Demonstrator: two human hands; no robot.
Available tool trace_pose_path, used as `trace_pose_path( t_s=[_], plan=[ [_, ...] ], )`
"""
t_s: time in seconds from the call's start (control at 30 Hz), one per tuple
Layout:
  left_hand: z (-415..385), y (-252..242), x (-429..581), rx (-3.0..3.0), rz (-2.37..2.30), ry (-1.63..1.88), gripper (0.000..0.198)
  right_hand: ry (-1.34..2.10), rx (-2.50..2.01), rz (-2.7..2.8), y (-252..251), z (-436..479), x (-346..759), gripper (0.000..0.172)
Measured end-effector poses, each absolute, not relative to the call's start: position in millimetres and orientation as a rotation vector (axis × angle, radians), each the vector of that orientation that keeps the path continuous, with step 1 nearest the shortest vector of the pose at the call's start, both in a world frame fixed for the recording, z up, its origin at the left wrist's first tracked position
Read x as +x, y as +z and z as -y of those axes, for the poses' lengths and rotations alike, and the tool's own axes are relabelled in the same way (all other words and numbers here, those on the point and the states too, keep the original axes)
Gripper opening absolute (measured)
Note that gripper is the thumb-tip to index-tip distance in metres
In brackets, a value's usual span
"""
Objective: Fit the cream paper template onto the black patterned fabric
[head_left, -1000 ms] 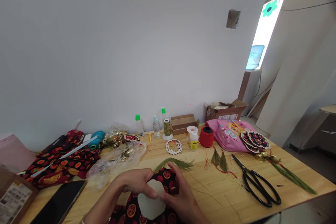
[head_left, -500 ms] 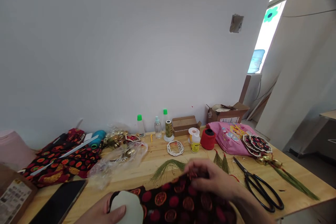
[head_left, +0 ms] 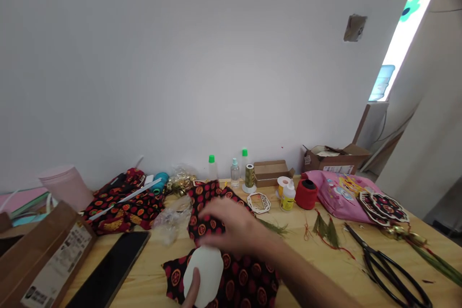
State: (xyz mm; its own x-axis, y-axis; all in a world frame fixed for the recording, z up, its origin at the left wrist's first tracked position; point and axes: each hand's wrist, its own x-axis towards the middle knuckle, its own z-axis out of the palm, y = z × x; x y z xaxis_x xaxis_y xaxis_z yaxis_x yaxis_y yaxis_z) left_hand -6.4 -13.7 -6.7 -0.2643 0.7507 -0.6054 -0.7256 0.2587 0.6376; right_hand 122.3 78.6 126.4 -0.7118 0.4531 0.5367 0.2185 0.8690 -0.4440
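Note:
My left hand (head_left: 192, 292) shows mostly its thumb, pressed on a white rounded card (head_left: 206, 272) at the bottom of the view; its other fingers are hidden. Under and beside the card is black cloth printed with red and orange circles (head_left: 245, 281). A second piece of the same cloth (head_left: 205, 202) lies spread out behind it. My right hand (head_left: 231, 226), blurred by motion, hovers over the cloth just beyond the card. Its thumb and fingers are apart, with nothing seen between them.
Black scissors (head_left: 388, 267) and green tassels (head_left: 327, 231) lie to the right. A glue bottle (head_left: 288, 196), a red thread cone (head_left: 306, 194) and a pink bag (head_left: 339, 195) stand behind. At left are a phone (head_left: 110, 269) and a cardboard box (head_left: 54, 255).
The view has turned left. My right hand has let go of the cloth and moved left over it. A patterned piece now lies spread farther back, covering part of the table.

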Motion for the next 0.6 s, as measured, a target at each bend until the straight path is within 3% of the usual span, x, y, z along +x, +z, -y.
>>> trace_pose_path(
  t_s=[0.1,0.27,0.43,0.6],
  plan=[
    [7.4,-12.3,9.2,-0.037,-1.099,1.339,0.055,0.499,-0.49,2.394,59.0,-46.1,151.7,0.064],
    [6.8,-13.6,26.0,-0.203,-0.825,1.285,0.056,0.029,-0.694,2.545,-12.4,-26.0,161.3,0.06],
    [12.7,-6.9,35.6,-0.358,-0.647,1.278,0.055,0.0,-0.642,2.574,-8.7,-22.0,158.5,0.04],
    [20.1,-6.3,38.8,-0.197,-0.915,1.43,0.056,0.256,-0.59,2.563,9.8,-26.0,171.1,0.029]
  ],
)
